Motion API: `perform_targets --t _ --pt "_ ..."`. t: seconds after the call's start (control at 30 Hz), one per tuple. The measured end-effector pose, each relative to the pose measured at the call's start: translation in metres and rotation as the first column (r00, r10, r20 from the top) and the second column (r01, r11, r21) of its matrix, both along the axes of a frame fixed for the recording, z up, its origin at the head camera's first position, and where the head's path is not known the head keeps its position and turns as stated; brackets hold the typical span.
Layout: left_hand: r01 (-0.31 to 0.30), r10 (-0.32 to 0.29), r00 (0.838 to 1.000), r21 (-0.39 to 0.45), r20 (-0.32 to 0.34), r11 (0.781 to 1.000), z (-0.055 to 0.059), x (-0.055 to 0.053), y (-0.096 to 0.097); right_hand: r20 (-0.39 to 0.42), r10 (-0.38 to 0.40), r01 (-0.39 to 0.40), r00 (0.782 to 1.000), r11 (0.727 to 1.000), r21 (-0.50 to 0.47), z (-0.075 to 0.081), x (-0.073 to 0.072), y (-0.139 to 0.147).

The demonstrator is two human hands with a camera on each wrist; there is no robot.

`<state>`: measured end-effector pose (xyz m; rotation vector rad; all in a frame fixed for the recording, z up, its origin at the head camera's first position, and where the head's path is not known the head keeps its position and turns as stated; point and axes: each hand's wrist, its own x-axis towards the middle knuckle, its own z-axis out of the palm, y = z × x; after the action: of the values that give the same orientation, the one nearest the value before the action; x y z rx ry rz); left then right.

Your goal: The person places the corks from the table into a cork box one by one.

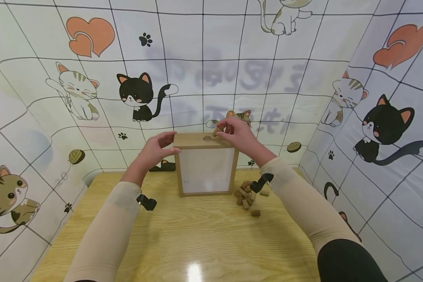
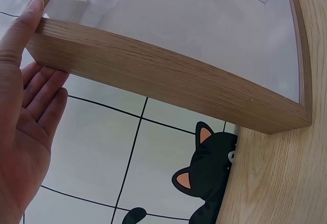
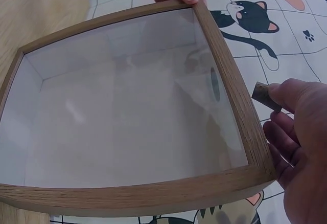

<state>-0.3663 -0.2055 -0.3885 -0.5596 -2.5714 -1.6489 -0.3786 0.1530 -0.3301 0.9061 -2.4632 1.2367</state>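
Observation:
A wooden-framed box (image 1: 206, 170) with a clear front stands upright on the table, a round hole (image 1: 207, 138) in its top. My left hand (image 1: 157, 148) grips the box's upper left corner, thumb on the front edge and fingers along the side and back. Just right of the hole, my right hand (image 1: 237, 135) pinches a small brown cork (image 3: 265, 96) between thumb and fingertips. In the right wrist view the cork is tilted and apart from the box top. More corks (image 1: 244, 194) lie heaped at the box's lower right.
Two corks lie slightly away from the heap, one cork (image 1: 255, 213) nearer me. The wood-grain table (image 1: 183, 243) extends toward me. A cat-printed sheet (image 1: 183, 35) hangs close behind the box and along both sides.

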Motion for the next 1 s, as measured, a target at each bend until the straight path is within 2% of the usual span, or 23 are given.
perform_targets --t 0.17,0.4,0.63,1.0 --pt "0.005 -0.005 1.000 -0.004 0.003 1.000 0.002 0.000 -0.001 0.006 0.016 -0.016 1.000 0.998 0.066 0.004 -0.002 -0.010" --pt "0.006 -0.006 1.000 -0.009 -0.003 1.000 0.002 0.000 -0.002 -0.039 0.056 -0.050 0.998 0.990 0.131 0.009 -0.006 -0.023" --pt "0.014 -0.014 1.000 -0.002 -0.012 1.000 0.002 0.000 -0.002 -0.071 0.078 -0.062 0.994 0.976 0.208 0.007 -0.011 -0.030" --pt "0.026 -0.026 1.000 0.006 -0.011 1.000 -0.002 -0.006 -0.004 -0.043 0.088 -0.077 0.995 0.975 0.207 0.001 -0.013 -0.032"
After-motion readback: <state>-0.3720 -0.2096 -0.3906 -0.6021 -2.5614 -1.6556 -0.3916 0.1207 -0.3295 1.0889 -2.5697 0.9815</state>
